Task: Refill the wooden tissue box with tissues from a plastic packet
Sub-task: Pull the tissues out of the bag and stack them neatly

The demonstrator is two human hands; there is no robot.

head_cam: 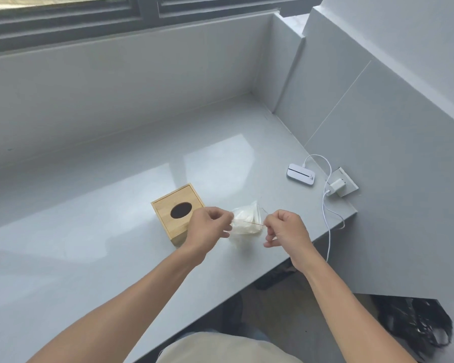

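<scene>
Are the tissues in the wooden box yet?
Not yet. The wooden tissue box sits shut on the counter, its oval hole dark. Left hand and right hand are pulling the plastic tissue packet open. Filling the box comes later.

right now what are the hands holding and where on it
Both hands, left and right, pinch the plastic tissue packet at its opposite side edges, holding it just right of the wooden tissue box.

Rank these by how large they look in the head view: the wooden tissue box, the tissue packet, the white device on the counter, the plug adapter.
1. Wooden tissue box
2. Tissue packet, though hands hide its edges
3. White device
4. Plug adapter
</scene>
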